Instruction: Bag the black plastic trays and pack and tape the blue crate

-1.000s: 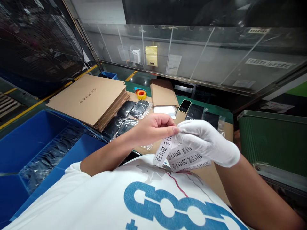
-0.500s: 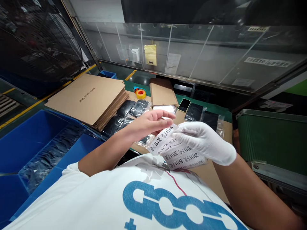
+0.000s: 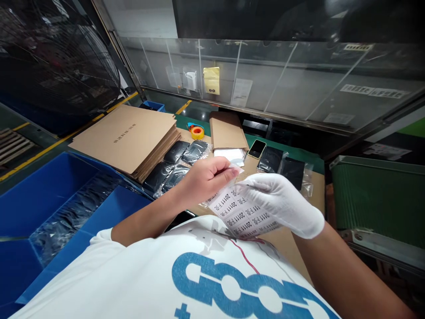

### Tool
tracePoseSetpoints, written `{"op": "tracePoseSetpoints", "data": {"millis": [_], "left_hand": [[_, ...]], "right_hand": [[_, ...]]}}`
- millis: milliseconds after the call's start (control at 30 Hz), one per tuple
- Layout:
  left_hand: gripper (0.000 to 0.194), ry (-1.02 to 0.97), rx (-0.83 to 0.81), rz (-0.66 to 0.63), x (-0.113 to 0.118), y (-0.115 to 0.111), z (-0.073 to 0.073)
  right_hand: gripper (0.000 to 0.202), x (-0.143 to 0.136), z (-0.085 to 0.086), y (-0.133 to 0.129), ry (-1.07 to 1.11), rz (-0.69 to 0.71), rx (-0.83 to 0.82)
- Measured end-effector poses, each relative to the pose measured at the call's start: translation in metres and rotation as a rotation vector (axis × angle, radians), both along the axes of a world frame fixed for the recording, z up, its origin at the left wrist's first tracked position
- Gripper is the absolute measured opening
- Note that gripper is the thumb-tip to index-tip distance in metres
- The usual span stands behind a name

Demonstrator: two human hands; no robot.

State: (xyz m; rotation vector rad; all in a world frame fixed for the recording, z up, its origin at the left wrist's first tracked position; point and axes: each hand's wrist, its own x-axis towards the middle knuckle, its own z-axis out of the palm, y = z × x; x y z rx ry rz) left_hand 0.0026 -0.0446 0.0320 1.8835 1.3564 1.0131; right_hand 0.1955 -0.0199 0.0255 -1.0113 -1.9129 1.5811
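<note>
**Peeling at the label sheet**

Closest to me is my white shirt (image 3: 186,266) with its blue print, filling the bottom of the view. Just above it I hold the label sheet (image 3: 244,215) between both hands, in front of my chest and over the near edge of the table (image 3: 315,190). My right hand (image 3: 282,201), in a white glove, lies curled over the sheet's right part, fingers closed on it from above. My bare left hand (image 3: 207,179) sits at the sheet's upper left corner, thumb and forefinger pinched shut on a small pale tab there; I cannot tell whether it is a single label or the sheet's corner. The two hands nearly touch at that corner.

To my left stands a blue bin (image 3: 49,199) with clear plastic bags inside. Beyond my left hand, dark bagged items (image 3: 172,161) lie on the table, just beside a stack of flat cardboard (image 3: 129,137). Further back a small open carton (image 3: 227,130) rests with a white sheet at its near end, a phone (image 3: 257,148) to its right, and two more dark bagged items (image 3: 282,164) past that. An orange tape roll (image 3: 197,132) sits behind the stack. A green crate (image 3: 378,190) stands on my right. Farthest off, a clear panel (image 3: 282,84) carries a yellow note (image 3: 211,80).
</note>
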Motion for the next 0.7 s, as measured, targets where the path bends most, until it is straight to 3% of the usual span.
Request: {"op": "tracePoseSetpoints", "data": {"millis": [133,233,400,567,633,700], "left_hand": [[0.036,0.004,0.005,0.032,-0.004,0.002,0.001],[0.035,0.012,-0.003,0.037,-0.005,0.002,0.001],[0.036,0.062,0.060,0.102,-0.009,0.012,-0.009],[0.034,-0.024,0.038,0.354,-0.024,0.033,-0.023],[0.036,-0.143,-0.035,0.360,-0.027,0.037,-0.029],[0.037,-0.335,-0.162,0.267,-0.024,0.034,-0.037]], "right_hand": [[0.036,0.000,0.003,-0.002,-0.018,0.127,-0.284],[0.035,0.002,-0.001,0.000,-0.083,0.198,-0.320],[0.031,0.009,-0.013,0.006,-0.203,0.091,-0.191],[0.033,0.020,-0.023,0.018,-0.116,-0.012,-0.326],[0.036,0.026,-0.027,0.024,-0.070,-0.039,-0.404],[0.038,0.030,-0.032,0.031,-0.041,-0.084,-0.448]]}}
